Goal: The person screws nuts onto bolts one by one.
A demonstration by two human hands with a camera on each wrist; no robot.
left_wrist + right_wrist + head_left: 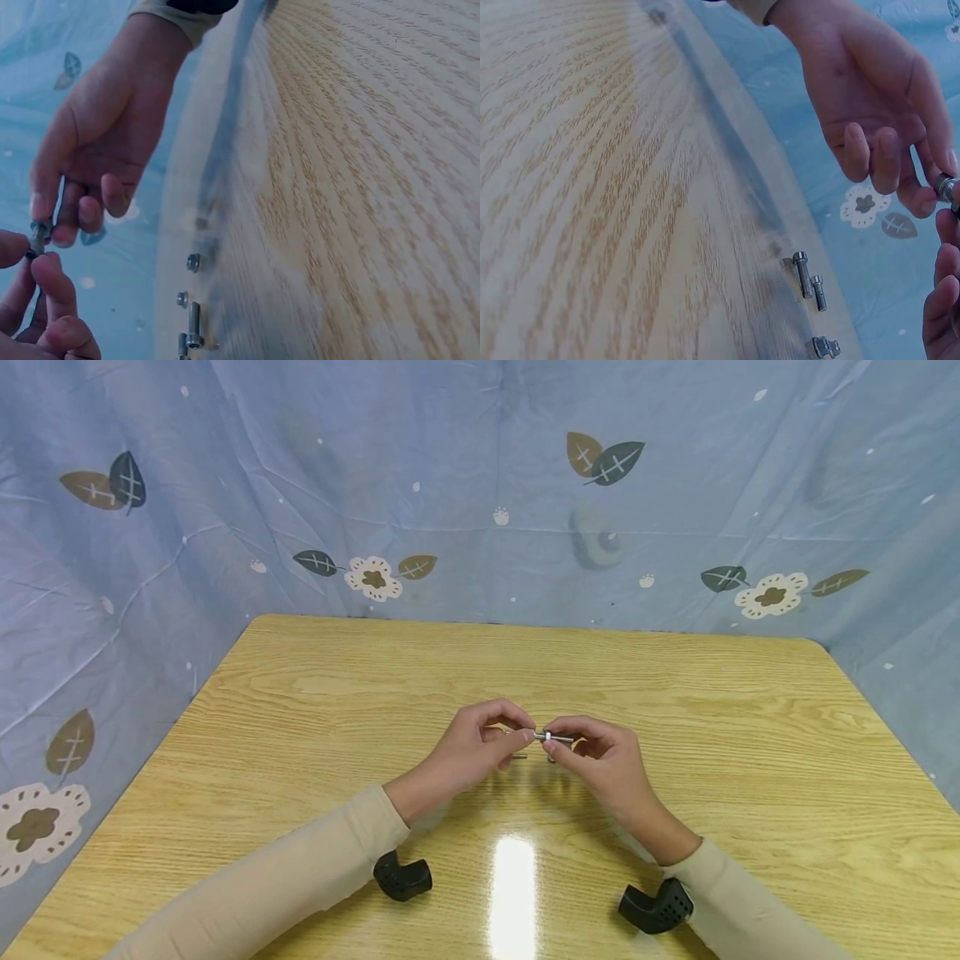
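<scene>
A mid-air pinch that wants one side steady, the other turning.
Sleeved forearms (pixel 277 877) slant inward; the left hand (pixel 467 747) pinches the bolt (pixel 539 736), thumb nearly meeting fingertips, and the right hand (pixel 611 768) pinches the nut (pixel 548 737) just as narrowly, its other fingers loosely curled. The nut appears to sit around the shank. Holding the bolt still and in line while turning only the nut should spare the threads. Below, spare bolts (pixel 802 276) and spare nuts (pixel 193 262) lie on the table (pixel 712 693).
</scene>
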